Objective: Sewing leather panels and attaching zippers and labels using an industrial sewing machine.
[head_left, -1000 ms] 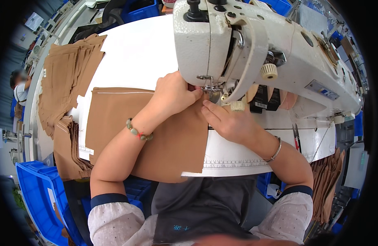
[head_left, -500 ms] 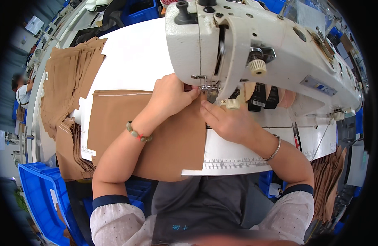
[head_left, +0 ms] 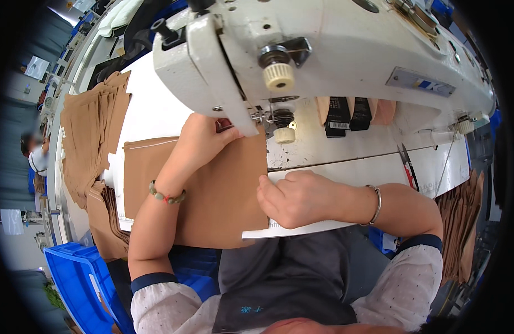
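Note:
A brown fabric panel (head_left: 223,195) lies flat on the white table, its top edge running under the head of a white sewing machine (head_left: 198,69). My left hand (head_left: 204,139) is closed on that top edge, just left of the presser foot, which the machine head partly hides. Down at the panel's right edge, my right hand (head_left: 296,199) has its fingers curled together and pinches the cloth's border. A pale line of stitching or trim shows along the panel's top left edge.
Stacked brown fabric pieces (head_left: 92,133) lie at the left, with a folded pile (head_left: 105,214) below. Black labels (head_left: 339,116) lie under the machine arm. Red-handled scissors (head_left: 407,167) rest at right. Blue bins (head_left: 81,286) stand below left; more brown cloth (head_left: 460,234) hangs at far right.
My right hand has moved down from beside the needle to the panel's lower right edge. My left hand stays by the presser foot. The whole view has shifted and tilted.

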Tool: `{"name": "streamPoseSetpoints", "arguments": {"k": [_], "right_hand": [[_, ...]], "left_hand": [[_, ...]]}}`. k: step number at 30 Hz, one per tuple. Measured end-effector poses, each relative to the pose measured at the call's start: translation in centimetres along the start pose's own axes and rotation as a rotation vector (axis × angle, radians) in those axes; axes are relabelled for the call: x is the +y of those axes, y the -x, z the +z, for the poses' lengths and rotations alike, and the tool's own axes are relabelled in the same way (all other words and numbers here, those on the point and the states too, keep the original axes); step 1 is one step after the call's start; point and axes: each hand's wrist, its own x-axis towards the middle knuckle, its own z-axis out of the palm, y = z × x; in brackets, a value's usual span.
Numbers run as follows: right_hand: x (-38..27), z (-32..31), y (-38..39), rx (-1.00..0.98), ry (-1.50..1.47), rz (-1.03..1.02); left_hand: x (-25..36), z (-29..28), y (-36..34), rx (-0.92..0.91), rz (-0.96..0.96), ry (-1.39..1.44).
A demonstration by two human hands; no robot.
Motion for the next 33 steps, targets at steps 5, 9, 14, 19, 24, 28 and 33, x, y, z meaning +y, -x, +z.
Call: {"name": "streamPoseSetpoints", "arguments": {"k": [5,9,14,19,24,28,33], "right_hand": [[-0.3,0.4,0.1,0.007,0.03,0.003],[-0.5,0.6,0.1,0.019,0.041,0.022],[-0.3,0.4,-0.2,0.016,0.017,-0.017],[-0.4,0.6,0.0,0.011,0.014,-0.003],[0.2,1.2,0.3,-0.041,0.014,0.042],[1.3,1.3,0.2,-0.043,0.005,0.104],[2.4,1.7,-0.2,-0.02,-0.016,0.144]], "left_hand": [[1.7,0.3,1.1,0.039,-0.062,-0.186],[1.5,1.3,4.4,0.203,0.443,-0.604],[1.3,3.0,6.6,0.126,0.613,-0.596],[1.3,3.1,6.6,0.128,0.615,-0.567],[0.9,3.1,5.3,0.16,0.645,-0.508],[0.6,3.0,4.0,0.169,0.651,-0.509],[0.1,2.8,2.8,0.215,0.655,-0.482]]}}
